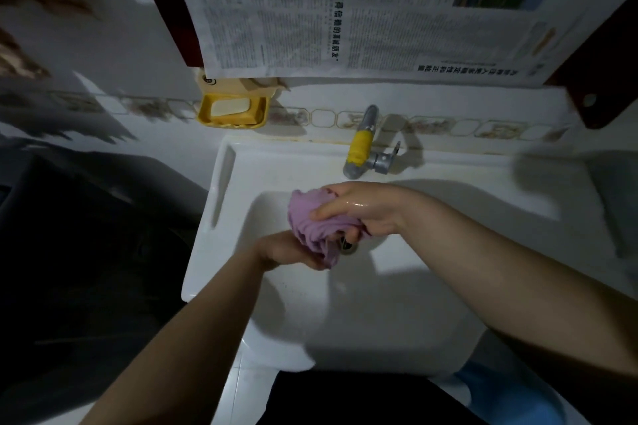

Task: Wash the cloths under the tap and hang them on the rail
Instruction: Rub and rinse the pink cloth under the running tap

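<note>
A bunched, wet purple cloth (pixel 312 222) is held over the white sink (pixel 345 304), just below the tap (pixel 360 145) with its yellow band. My right hand (pixel 359 209) grips the upper part of the cloth, fingers curled round it. My left hand (pixel 290 250) holds the lower end from beneath. The cloth looks twisted between the two hands. The drain (pixel 347 247) shows partly behind the cloth. No running water is visible. No rail is in view.
A yellow soap dish (pixel 234 110) with a bar of soap hangs on the tiled wall at the back left. A newspaper sheet (pixel 345 10) covers the wall above the sink. A dark shape (pixel 86 235) fills the left side.
</note>
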A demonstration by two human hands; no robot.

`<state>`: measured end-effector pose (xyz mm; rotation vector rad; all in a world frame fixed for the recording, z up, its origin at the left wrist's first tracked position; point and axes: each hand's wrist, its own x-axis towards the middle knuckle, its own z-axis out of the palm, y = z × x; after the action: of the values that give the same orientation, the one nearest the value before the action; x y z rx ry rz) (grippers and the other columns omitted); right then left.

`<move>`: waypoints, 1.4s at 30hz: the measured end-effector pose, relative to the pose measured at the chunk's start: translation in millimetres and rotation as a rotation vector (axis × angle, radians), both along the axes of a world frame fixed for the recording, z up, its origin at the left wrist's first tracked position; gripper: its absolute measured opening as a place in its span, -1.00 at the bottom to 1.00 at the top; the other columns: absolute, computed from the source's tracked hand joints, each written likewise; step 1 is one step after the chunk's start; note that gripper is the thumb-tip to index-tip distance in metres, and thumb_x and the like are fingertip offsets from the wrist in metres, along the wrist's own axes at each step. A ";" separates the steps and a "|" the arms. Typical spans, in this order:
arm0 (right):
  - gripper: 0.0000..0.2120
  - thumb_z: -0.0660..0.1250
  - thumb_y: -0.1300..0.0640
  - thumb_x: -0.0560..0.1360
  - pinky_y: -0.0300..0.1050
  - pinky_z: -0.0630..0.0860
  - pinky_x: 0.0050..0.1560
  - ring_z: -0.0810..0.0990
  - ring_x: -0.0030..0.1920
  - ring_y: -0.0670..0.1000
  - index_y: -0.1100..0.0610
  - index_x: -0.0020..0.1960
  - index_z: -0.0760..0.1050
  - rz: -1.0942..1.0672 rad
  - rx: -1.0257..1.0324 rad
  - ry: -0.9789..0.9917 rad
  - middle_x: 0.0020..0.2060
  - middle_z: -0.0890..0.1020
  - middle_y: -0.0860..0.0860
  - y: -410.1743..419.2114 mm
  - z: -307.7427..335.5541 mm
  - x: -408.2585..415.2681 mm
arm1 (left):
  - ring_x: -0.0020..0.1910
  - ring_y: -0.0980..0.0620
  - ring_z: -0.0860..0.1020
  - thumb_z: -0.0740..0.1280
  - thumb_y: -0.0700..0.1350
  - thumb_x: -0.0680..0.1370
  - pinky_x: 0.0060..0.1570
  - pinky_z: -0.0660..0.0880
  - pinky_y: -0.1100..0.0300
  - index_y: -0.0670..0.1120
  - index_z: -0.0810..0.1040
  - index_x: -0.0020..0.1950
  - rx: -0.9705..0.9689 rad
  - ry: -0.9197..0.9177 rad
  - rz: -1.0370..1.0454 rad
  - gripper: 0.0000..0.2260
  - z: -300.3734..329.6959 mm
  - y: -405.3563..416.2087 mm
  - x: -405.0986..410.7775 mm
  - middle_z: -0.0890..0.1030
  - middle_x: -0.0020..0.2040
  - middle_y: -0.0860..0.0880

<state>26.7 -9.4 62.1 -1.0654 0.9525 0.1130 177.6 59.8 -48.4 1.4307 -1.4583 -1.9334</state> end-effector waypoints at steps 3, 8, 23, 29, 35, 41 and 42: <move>-0.87 0.30 0.24 0.53 -0.33 0.27 -0.66 0.40 -0.46 -0.04 0.17 0.07 0.48 -0.055 -0.152 0.003 -0.33 0.52 0.09 -4.3 14.9 7.9 | 0.04 -0.02 0.58 0.45 -0.30 0.43 0.11 0.52 0.06 -0.15 0.59 0.05 -0.041 0.263 0.124 -0.78 -4.8 5.2 -12.0 0.61 0.02 -0.16; -0.81 0.18 0.18 0.57 -0.28 0.17 -0.56 0.30 -0.52 -0.06 0.02 -0.22 0.33 0.020 -0.664 0.233 -0.40 0.35 0.02 -17.8 34.5 15.5 | 0.16 -0.12 0.59 0.48 -0.17 0.34 0.23 0.49 0.05 -0.07 0.58 0.11 0.098 0.272 0.423 -0.66 -14.9 17.1 -11.4 0.65 0.12 -0.15; -0.70 0.20 0.31 0.39 -0.04 0.43 0.19 0.49 0.18 0.17 0.10 0.03 0.58 0.280 -1.280 0.093 0.17 0.51 0.10 53.1 -59.6 41.9 | 0.19 -0.17 0.56 0.17 0.45 0.29 0.13 0.53 -0.09 -0.14 0.49 0.32 0.503 1.141 0.914 -0.16 -2.2 48.9 -0.4 0.54 0.28 -0.19; -0.52 0.14 0.23 0.43 -0.25 0.36 0.26 0.46 0.23 -0.12 0.07 0.35 0.33 0.030 -1.246 -0.029 0.30 0.43 0.04 68.9 -52.2 8.0 | -0.11 -0.09 0.61 0.42 -0.12 0.41 0.01 0.59 -0.11 -0.17 0.60 0.00 0.545 0.892 0.743 -0.78 9.4 39.3 28.6 0.62 -0.13 -0.15; -0.24 0.32 0.10 0.44 0.28 0.38 0.27 0.21 0.45 0.28 0.02 0.53 0.01 0.676 -1.910 0.191 0.50 0.14 0.13 33.3 -64.3 -4.3 | 0.02 -0.11 0.60 0.40 -0.31 0.44 -0.03 0.61 0.01 -0.14 0.52 0.18 0.505 0.409 0.119 -0.67 55.4 27.4 28.8 0.58 0.08 -0.18; -0.53 0.23 0.22 0.46 -0.01 0.49 -0.22 0.56 0.03 0.23 0.24 0.35 0.29 0.803 -1.556 0.578 0.00 0.60 0.19 42.5 -50.9 16.0 | -0.12 -0.09 0.64 0.49 -0.02 0.43 -0.18 0.61 0.10 -0.14 0.46 0.18 0.122 -0.416 -0.243 -0.58 60.3 8.1 21.9 0.65 -0.04 -0.14; -0.64 0.23 0.18 0.49 -0.06 0.44 -0.19 0.57 0.03 0.22 0.24 0.26 0.37 0.837 -1.388 0.671 0.00 0.60 0.18 44.3 -45.0 20.0 | -0.10 -0.12 0.63 0.49 0.00 0.41 -0.17 0.59 0.07 -0.15 0.41 0.21 -0.047 -0.613 -0.276 -0.52 57.0 9.8 19.4 0.64 -0.03 -0.16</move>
<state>46.7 34.9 17.0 -2.8103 1.0834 0.5757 196.9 69.6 8.6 2.0019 -2.0387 -1.6540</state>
